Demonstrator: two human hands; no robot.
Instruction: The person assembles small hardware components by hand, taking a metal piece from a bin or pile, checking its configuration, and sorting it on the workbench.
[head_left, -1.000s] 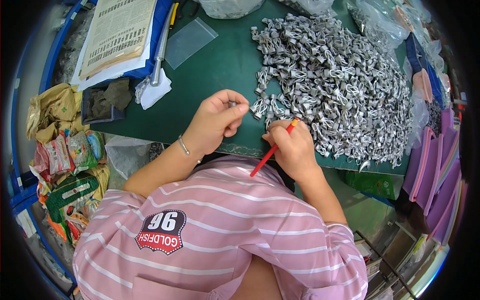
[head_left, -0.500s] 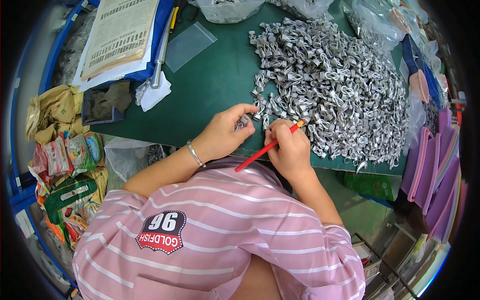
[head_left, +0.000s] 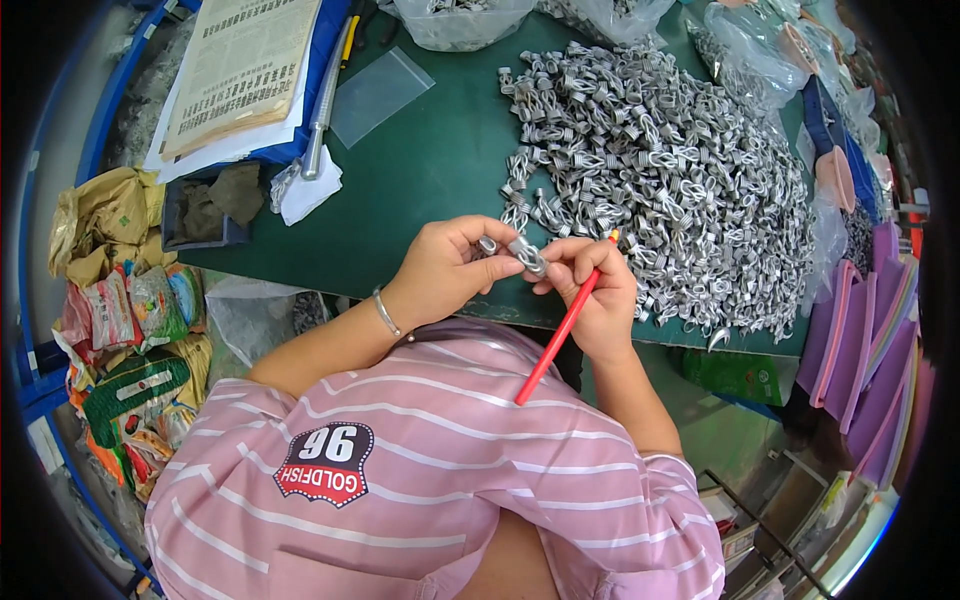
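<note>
Grey metal clip [head_left: 527, 255] pinched between both hands, long axis running upper-left to lower-right.

Left hand [head_left: 452, 268] fingers closed on clip; right hand [head_left: 592, 290] also grips red pencil [head_left: 563, 326], tip up-right, above green table [head_left: 430, 170].

Metal clips [head_left: 660, 170] heaped on table [head_left: 440, 170], papers [head_left: 240, 70] left
</note>
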